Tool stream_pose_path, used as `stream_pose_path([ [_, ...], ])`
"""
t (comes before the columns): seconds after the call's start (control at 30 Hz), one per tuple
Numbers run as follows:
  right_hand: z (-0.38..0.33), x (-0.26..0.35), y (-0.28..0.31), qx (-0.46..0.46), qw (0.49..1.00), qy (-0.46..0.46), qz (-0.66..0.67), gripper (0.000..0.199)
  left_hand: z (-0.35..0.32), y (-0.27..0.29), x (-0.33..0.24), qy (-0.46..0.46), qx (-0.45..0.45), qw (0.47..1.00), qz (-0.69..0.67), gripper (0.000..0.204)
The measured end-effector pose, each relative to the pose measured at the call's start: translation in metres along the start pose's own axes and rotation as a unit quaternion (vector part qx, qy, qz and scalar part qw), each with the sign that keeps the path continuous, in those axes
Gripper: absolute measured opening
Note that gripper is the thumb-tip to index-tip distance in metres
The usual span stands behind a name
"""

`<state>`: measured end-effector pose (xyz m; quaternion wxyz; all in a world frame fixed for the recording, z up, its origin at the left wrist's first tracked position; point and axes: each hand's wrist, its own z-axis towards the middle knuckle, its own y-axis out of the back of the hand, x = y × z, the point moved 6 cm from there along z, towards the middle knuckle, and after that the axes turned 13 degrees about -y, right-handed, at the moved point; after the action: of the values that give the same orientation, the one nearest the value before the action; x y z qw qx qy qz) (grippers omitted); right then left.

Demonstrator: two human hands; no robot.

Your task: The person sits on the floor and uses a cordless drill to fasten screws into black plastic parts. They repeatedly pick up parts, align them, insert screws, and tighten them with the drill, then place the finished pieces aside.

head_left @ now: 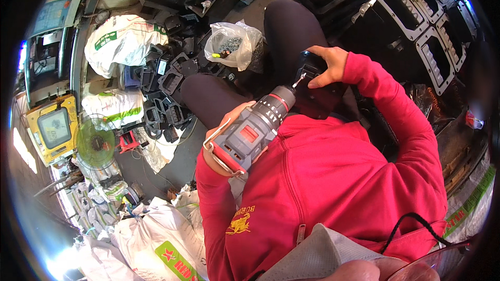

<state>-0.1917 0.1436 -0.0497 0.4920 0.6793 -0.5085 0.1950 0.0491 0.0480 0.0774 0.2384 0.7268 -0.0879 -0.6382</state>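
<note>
My left hand (234,116) is wrapped round a grey and red cordless drill (254,131), held in front of the red jacket. The drill's bit (299,80) points up and to the right, with what looks like a small screw at its tip. That tip meets or nearly meets a dark plastic part (311,69) above my lap. Thumb and fingers of my right hand (331,66) grip this part from its right side. The part's far side blends into my dark trousers, so its full shape is hard to make out.
A clear plastic bag (240,41) of small metal pieces stands beyond my knees. Black plastic parts (169,82) lie heaped to its left. A fan (95,141) and white sacks (156,234) stand at left. Black panels with pale frames (401,8) are at far right.
</note>
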Motion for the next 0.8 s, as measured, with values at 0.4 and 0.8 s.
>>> stream_pose_path([
  [0.4, 0.019, 0.018, -0.018, 0.023, 0.999, 0.03, 0.032, 0.073, 0.012, 0.0, 0.008, -0.044, 0.015, 0.981, 0.186, 0.073],
  [0.8, 0.022, 0.02, -0.021, 0.024, 0.998, 0.059, 0.012, 0.061, 0.027, -0.001, 0.011, -0.05, 0.073, 0.962, 0.258, 0.066],
])
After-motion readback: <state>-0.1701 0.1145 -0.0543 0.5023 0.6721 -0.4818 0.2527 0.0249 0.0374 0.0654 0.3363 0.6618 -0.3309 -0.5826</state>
